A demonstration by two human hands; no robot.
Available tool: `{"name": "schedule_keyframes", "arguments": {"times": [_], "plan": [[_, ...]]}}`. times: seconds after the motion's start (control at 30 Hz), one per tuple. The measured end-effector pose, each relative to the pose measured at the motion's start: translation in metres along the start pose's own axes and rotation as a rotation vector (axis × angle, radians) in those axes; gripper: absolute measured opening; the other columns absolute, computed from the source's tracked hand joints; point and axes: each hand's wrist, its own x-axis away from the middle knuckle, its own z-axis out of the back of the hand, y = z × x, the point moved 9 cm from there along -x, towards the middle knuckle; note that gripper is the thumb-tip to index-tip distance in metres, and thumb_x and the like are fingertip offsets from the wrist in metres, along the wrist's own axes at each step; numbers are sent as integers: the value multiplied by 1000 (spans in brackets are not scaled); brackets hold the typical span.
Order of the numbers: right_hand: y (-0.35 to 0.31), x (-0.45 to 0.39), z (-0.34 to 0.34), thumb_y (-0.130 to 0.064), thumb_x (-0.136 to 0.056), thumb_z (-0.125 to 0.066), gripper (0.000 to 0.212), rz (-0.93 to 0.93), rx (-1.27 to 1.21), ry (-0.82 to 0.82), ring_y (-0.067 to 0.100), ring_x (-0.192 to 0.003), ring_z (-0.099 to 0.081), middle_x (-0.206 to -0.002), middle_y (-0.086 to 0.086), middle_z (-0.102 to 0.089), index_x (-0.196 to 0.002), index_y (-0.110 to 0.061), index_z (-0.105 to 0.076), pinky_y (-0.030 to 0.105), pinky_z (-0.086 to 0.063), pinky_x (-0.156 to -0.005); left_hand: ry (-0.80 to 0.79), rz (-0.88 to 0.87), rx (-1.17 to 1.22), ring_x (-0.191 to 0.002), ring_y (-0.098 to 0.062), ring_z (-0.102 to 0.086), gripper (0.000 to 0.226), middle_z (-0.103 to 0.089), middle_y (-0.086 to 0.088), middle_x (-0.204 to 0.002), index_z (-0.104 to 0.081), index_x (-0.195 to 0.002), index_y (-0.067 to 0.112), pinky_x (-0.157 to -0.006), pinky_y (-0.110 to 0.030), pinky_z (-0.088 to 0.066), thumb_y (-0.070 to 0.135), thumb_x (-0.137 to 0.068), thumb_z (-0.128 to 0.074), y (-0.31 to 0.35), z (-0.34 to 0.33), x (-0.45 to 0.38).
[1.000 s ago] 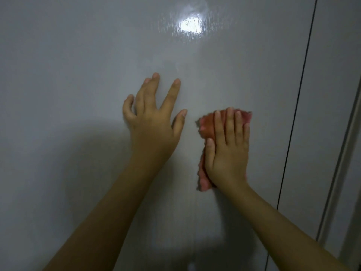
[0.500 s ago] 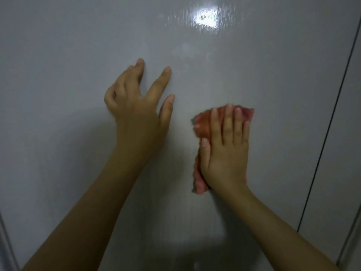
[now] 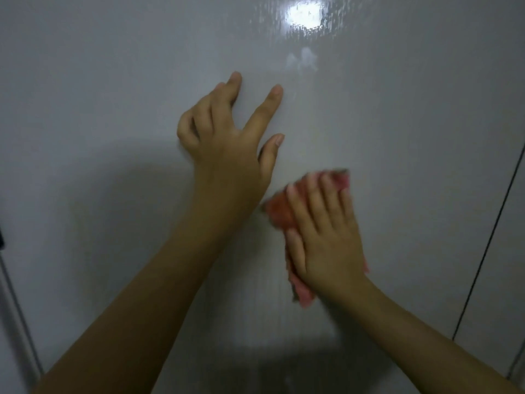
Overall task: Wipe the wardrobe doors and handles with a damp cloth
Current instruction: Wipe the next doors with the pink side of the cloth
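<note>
A glossy white wardrobe door (image 3: 113, 81) fills the view. My right hand (image 3: 326, 240) lies flat on a pink-orange cloth (image 3: 279, 213) and presses it against the door, right of centre. The cloth shows above my fingertips and below my palm; its middle is hidden under the hand. My left hand (image 3: 227, 146) rests on the door up and to the left of the cloth, fingers spread, holding nothing. No handle is visible.
A dark vertical gap (image 3: 488, 237) separates this door from the neighbouring panel on the right. A lamp reflection (image 3: 305, 15) shines on wet streaks near the top. A frame edge (image 3: 17, 322) runs along the far left.
My right hand has slid the cloth down the door and looks blurred from motion. The view has shifted, so the door gap now sits farther right and the left frame edge has appeared.
</note>
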Motion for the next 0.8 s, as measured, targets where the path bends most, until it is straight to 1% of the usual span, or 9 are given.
{"name": "schedule_keyframes", "arguments": {"times": [0.07,0.13,0.2,0.3,0.37,0.53,0.6,0.67,0.8], "plan": [[-9,22,-8,-34,-99,-29,56,154,54,-62,25,-147,-5,-156,6,-12,-151,-17,-17,42,-1,-119,-22,-15,48,-122,-33,-47,43,-51,-20,-135,-58,-132,24,-103,-47,-23,38,-92,-55,-3,3,-1],[-5,22,-5,-34,-99,-29,56,155,62,-50,24,-147,-6,-155,5,-13,-151,-18,-16,41,-2,-120,-37,-20,63,-124,-36,-48,42,-50,-21,-136,-58,-132,21,-107,-52,-23,33,-92,-55,-13,11,1],[2,5,4,-33,-96,-33,59,18,34,11,27,-146,-11,-155,7,-16,-150,-17,-16,42,-4,-119,-39,-9,40,-127,-39,-44,44,-45,-25,-139,-57,-134,18,-107,-55,-25,31,-92,-57,-30,19,2],[4,-30,13,-32,-98,-30,57,-223,-2,117,33,-144,-14,-154,14,-16,-149,-10,-20,45,-4,-119,-53,34,13,-131,-41,-35,46,-38,-29,-143,-53,-138,18,-107,-60,-26,33,-95,-55,-58,26,6],[-12,-40,10,-32,-97,-30,58,-270,-27,128,35,-144,-12,-154,16,-15,-149,-8,-20,45,-2,-119,-66,41,9,-130,-42,-35,47,-37,-29,-143,-51,-139,20,-105,-59,-28,34,-95,-54,-68,26,6],[-60,-4,-16,-35,-95,-38,58,142,21,-29,24,-147,-7,-156,7,-15,-148,-17,-22,42,-5,-119,-71,24,-44,-128,-43,-39,47,-39,-25,-144,-47,-141,27,-102,-48,-26,41,-96,-50,-73,23,5],[-52,-1,-11,-36,-96,-37,57,179,45,-28,23,-147,-9,-155,5,-17,-148,-18,-25,42,-5,-119,-80,15,-42,-127,-42,-39,48,-39,-24,-144,-47,-141,29,-101,-46,-26,43,-96,-51,-76,25,4],[-41,-18,-1,-34,-96,-37,57,79,39,18,26,-146,-13,-154,8,-20,-148,-15,-25,42,-6,-119,-94,5,-30,-127,-42,-40,49,-39,-23,-144,-48,-141,29,-100,-46,-26,43,-95,-52,-79,25,3],[-38,-58,8,-32,-97,-32,57,-237,0,127,34,-144,-15,-154,17,-19,-149,-9,-23,45,-4,-119,-82,-13,-41,-125,-43,-43,49,-41,-23,-143,-50,-140,28,-97,-45,-28,44,-94,-54,-78,26,3]]}}
